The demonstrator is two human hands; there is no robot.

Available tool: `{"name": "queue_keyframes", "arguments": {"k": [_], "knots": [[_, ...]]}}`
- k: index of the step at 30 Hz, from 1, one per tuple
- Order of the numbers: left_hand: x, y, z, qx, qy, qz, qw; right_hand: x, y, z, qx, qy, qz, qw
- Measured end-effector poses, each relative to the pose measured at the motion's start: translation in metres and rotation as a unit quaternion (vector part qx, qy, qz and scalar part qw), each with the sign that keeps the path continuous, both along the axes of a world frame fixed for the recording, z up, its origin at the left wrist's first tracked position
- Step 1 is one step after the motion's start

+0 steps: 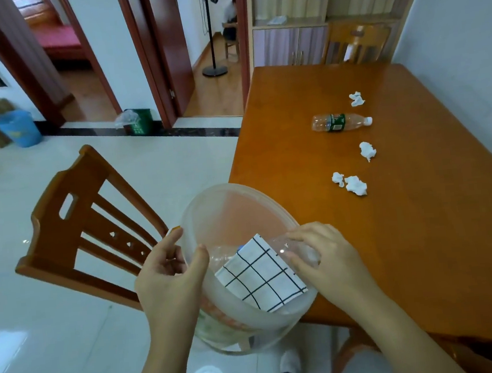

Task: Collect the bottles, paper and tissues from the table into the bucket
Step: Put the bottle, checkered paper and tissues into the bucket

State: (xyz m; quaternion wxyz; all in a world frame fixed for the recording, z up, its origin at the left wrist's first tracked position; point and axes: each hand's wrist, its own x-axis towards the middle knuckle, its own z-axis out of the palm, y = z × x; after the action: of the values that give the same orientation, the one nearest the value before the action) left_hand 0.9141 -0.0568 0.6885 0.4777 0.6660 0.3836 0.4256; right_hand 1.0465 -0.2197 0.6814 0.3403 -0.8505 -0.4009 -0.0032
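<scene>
Bucket (241, 216): translucent plastic, held off the near left corner of the table (423, 229), its rim level with or just above the table edge. Left hand (169, 281) grips the bucket's near-left rim, thumb hooked inside the wall, fingers outside. Right hand (330, 259) reaches over the right rim, fingers closed around the base of a clear bottle (293, 251) that lies tilted inside the bucket, neck pointing left. A white paper with a black grid (262, 278) rests inside against the near wall, overlapping the bottle; whether the right hand also pinches it cannot be told from this angle.

Remaining on the table: a green-labelled bottle (341, 122) lying on its side with cap to the right; one crumpled tissue (356, 99) beyond it; one tissue (367, 150) nearer; a pair of tissues (350, 183), touching, nearest the bucket. All lie well apart from the bucket.

A wooden chair (87, 231) stands left of the bucket.
</scene>
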Motion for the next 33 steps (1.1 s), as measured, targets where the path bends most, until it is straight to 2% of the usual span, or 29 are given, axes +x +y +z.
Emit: {"name": "queue_keyframes", "arguments": {"k": [4, 16, 25, 33], "knots": [[0.046, 0.014, -0.003, -0.011, 0.01, -0.014, 1.0, 0.05, -0.004, -0.007, -0.011, -0.021, -0.04, 0.999], [0.209, 0.03, 0.016, 0.003, 0.046, -0.096, 0.994, 0.209, -0.022, -0.043, -0.036, 0.014, -0.164, 0.986], [0.258, 0.032, 0.022, 0.009, 0.069, -0.12, 0.99, 0.275, -0.034, -0.078, -0.042, 0.037, -0.217, 0.975], [0.292, 0.039, 0.023, 0.008, 0.1, -0.13, 0.986, 0.317, -0.039, -0.121, -0.065, 0.101, -0.261, 0.958]]}}
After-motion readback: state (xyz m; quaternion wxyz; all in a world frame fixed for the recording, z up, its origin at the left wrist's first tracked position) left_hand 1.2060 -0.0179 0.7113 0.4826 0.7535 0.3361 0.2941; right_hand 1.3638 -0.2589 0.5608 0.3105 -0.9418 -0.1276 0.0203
